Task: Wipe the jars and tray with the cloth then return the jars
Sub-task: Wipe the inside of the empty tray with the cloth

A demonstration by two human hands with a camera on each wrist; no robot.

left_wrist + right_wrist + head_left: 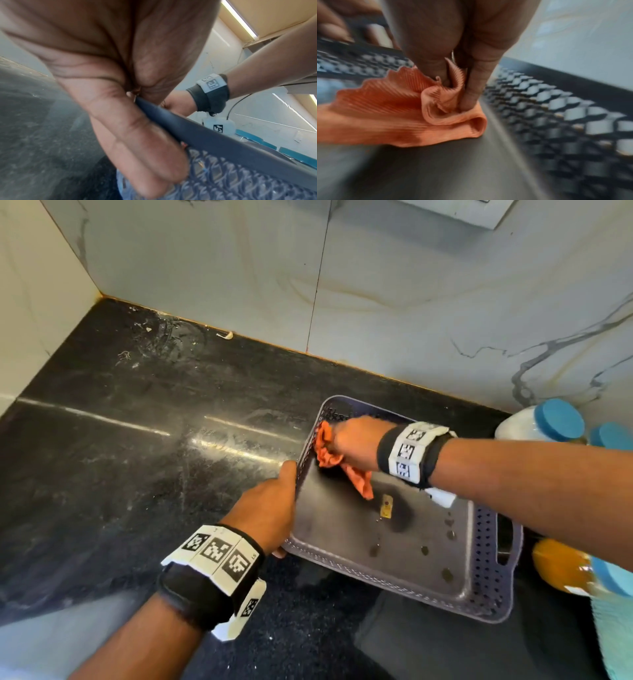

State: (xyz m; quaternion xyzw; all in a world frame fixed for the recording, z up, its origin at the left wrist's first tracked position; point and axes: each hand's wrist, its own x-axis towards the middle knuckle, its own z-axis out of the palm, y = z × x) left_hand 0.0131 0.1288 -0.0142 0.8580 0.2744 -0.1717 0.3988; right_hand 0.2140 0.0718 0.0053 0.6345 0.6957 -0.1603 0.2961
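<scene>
The tray (394,542) sits on the table (137,457). Left hand (267,511) grips the tray's rim; right hand (356,441) fingers bunch the cloth (329,453) against the tray's floor. Jars (544,422) stand beside the tray.

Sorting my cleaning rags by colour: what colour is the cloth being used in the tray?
Orange, with fine ribbing; the cloth shows best in the right wrist view.

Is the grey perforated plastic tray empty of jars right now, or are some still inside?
Empty of jars. The grey perforated plastic tray holds only the orange cloth and a small yellow label; the blue-lidded jars stand outside it.
</scene>
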